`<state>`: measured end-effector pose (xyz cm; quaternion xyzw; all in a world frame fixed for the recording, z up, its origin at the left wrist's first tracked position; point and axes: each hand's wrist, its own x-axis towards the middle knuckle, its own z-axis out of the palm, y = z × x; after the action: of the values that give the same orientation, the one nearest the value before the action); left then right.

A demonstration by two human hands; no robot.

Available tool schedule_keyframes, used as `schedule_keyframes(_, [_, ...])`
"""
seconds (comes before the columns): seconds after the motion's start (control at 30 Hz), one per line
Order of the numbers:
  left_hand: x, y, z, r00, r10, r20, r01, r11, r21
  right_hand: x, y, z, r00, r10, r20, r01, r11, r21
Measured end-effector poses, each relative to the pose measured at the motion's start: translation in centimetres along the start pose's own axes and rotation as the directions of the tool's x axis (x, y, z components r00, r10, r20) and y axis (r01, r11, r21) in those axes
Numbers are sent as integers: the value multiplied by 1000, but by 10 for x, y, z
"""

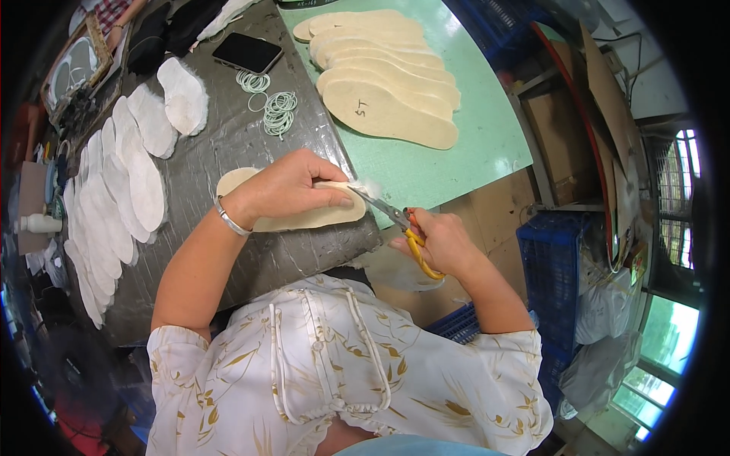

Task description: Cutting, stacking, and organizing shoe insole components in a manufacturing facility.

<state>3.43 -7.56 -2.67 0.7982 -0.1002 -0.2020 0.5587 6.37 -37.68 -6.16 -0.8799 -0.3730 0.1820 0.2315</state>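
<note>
My left hand presses down on a cream insole at the near edge of the dark table, its thumb and fingers closed on the insole's right part. In my right hand is a pair of scissors with yellow handles. Their blades reach left to the insole's right end, where a tuft of white fluff sticks out. Whether the blades are parted is hard to make out. Up on the green surface lies an overlapping row of cream insoles, the nearest with a dark handwritten mark.
White fluffy insoles fan out along the table's left side. A black phone and pale green bands lie at the back. Blue crates stand at the right, beside cardboard. Another person's arm shows at far left.
</note>
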Motion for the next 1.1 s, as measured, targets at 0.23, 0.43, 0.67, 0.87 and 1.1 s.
schedule_keyframes(0.23, [6,-13,4,994,-17,110,15,1000,24,-6,7,-3,996,-6,94,19,990,-141])
schedule_keyframes(0.43, [9,-13,10,989,-62,135,54,997,58,-8,9,-2,995,-17,96,31,989,-145])
schedule_keyframes(0.67, [8,-20,14,991,-73,109,66,996,63,-10,12,-3,995,-34,92,48,985,-164])
schedule_keyframes(0.87, [9,-22,17,989,-104,107,100,994,36,-16,12,13,997,-18,75,27,993,-113])
schedule_keyframes(1.1, [9,-24,21,983,-94,155,81,993,90,-14,3,8,974,18,226,-15,1000,-15])
